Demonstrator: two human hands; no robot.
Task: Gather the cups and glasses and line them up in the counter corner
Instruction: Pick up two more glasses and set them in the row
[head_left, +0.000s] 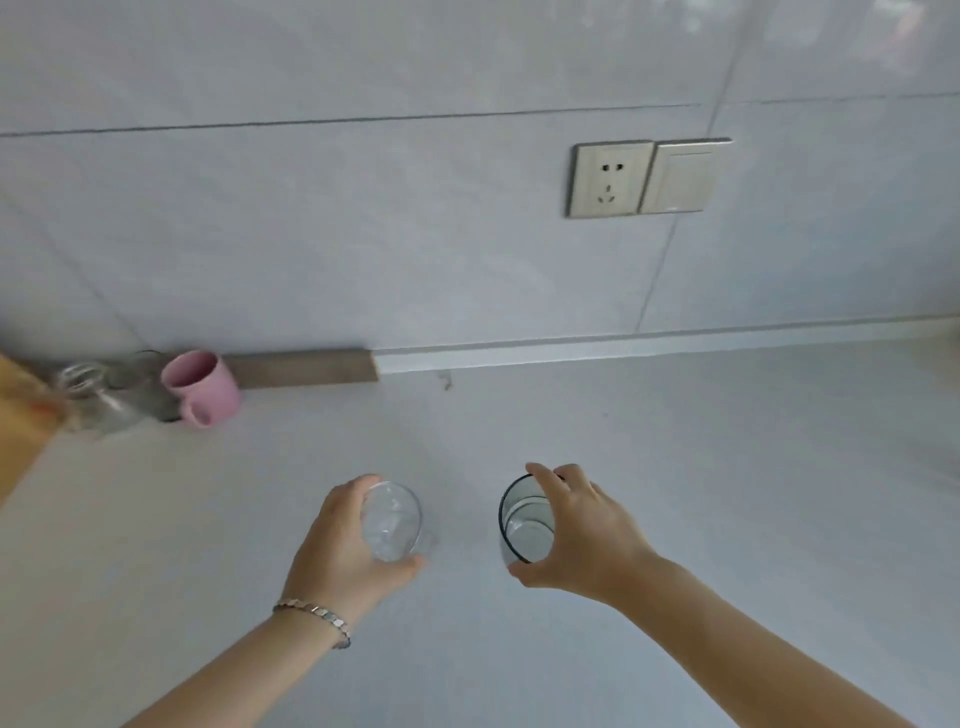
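My left hand (337, 551) grips a clear patterned glass (390, 519) over the pale counter (675, 467), fingers and thumb curled round its side. My right hand (582, 535) holds a clear glass with a dark rim (522, 519), gripping it from the right. Both glasses are upright, side by side and apart, near the counter's middle. A pink mug (202, 387) with its handle facing me stands at the far left against the wall. Left of the mug a clear glass (91, 392) stands in the corner, blurred.
A grey tiled wall runs behind the counter, with a socket (609, 179) and a switch (681, 176) at upper right. A brown strip (306, 368) lies along the wall base beside the mug. An orange-brown surface (21, 410) borders the counter at far left.
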